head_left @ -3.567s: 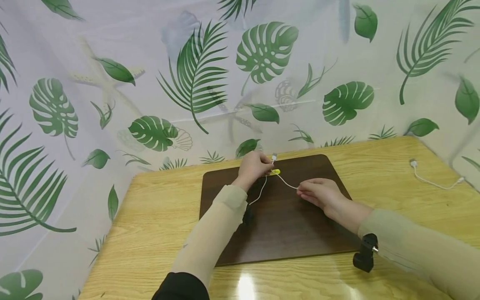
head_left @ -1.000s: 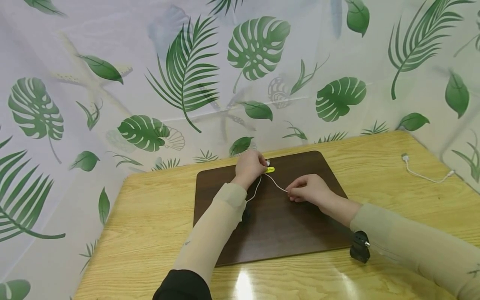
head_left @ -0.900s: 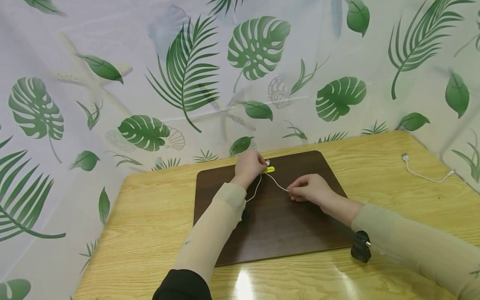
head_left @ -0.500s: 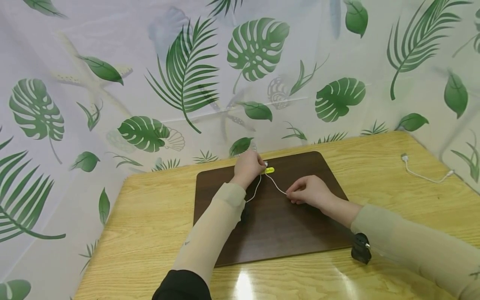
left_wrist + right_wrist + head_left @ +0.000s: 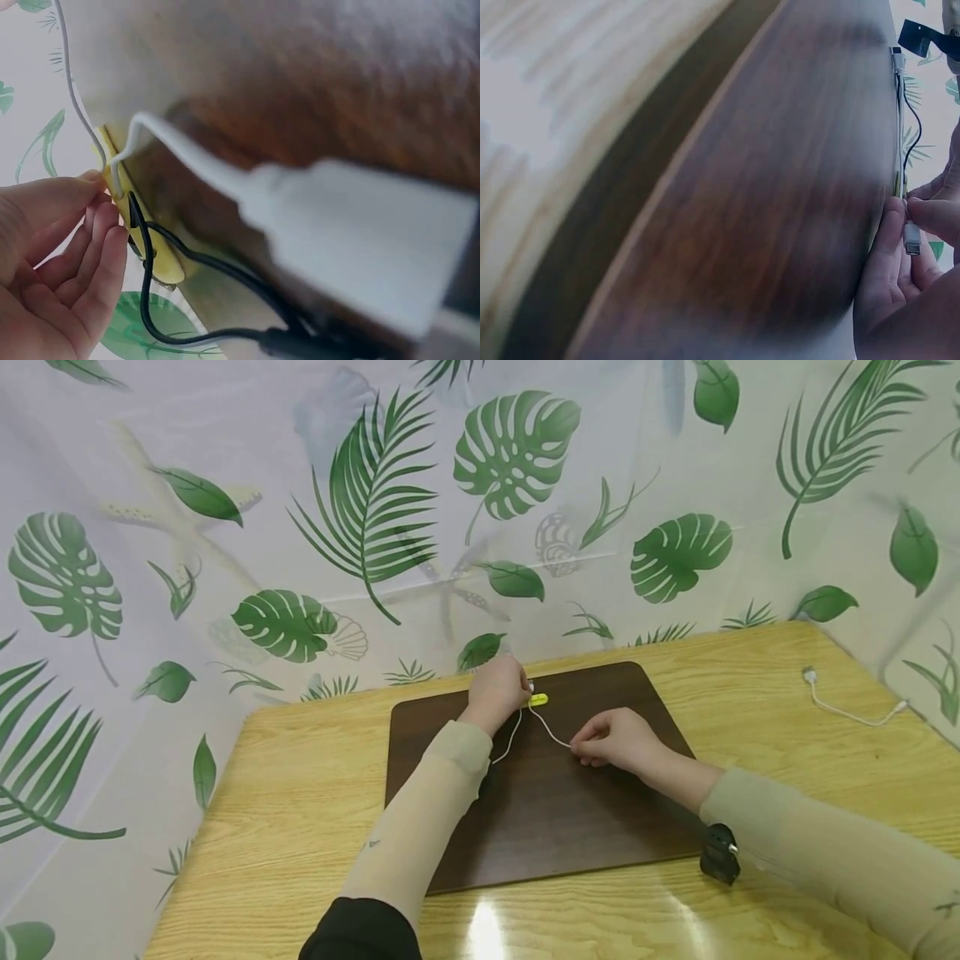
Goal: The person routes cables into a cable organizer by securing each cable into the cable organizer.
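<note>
A yellow cable clip (image 5: 539,699) sits near the far edge of a dark brown board (image 5: 570,827). My left hand (image 5: 497,695) is at its left side; in the left wrist view the thumb and forefinger pinch a thin white charging cable (image 5: 71,90) against the clip. A black cable (image 5: 147,289) also passes into the clip, and a white USB plug (image 5: 360,240) looms large and blurred close to the camera. My right hand (image 5: 621,745) pinches the same white cable on its right stretch. A small white connector (image 5: 913,240) shows beside the right-hand fingers in the right wrist view.
The board lies on a light wooden table (image 5: 300,827). Another short white charging cable (image 5: 851,714) lies at the table's far right. A leaf-patterned cloth (image 5: 570,477) hangs behind the table. A black camera mount (image 5: 720,856) is on the right forearm.
Since the earliest frame, the white connector beside my left hand has sunk down close to the clip. My right hand has shifted slightly left. The whole head view has also shifted a little.
</note>
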Motion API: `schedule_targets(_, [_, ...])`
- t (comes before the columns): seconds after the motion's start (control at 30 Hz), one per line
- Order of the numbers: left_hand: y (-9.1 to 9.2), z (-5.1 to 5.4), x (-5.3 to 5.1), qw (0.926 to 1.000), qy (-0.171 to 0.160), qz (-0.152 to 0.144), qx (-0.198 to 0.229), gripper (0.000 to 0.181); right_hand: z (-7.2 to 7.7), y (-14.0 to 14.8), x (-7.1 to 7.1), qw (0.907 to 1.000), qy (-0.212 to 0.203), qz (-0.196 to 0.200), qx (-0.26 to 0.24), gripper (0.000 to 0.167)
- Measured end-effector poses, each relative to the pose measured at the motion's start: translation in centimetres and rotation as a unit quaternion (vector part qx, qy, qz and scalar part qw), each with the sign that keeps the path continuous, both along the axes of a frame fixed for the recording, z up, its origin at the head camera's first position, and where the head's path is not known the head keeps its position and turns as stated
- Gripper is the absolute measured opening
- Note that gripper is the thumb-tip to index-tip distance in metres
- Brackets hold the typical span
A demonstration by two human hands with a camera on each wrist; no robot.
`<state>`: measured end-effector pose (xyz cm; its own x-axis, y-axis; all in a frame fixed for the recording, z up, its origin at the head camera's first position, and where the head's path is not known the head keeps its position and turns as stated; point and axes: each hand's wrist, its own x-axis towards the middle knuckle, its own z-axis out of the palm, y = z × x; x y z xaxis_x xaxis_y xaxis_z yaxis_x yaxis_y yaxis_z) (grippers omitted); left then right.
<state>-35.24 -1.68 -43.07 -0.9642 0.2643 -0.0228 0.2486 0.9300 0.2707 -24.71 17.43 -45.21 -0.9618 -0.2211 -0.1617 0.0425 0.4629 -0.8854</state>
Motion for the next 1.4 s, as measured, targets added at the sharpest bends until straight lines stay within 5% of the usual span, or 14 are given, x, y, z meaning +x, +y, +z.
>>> schedule_targets(0.37, [-0.6,-0.1,0.0,0.9989,-0.012,0.005,0.045,0.010,-0.1,0.6,-0.1,0.9997,-0.016,-0.013,-0.012,0.019])
schedule_targets(0.87, [-0.1,-0.1,0.3,0.9994,0.014,-0.003,0.032,0.007,0.2,-0.4,0.1,0.9990,-0.027,0.004,-0.036,0.019])
schedule_targets(1.4, [-0.1,-0.5,0.0,0.9989,-0.008,0.014,0.045,0.008,-0.1,-0.2,0.2,0.9988,-0.034,0.004,-0.036,0.019])
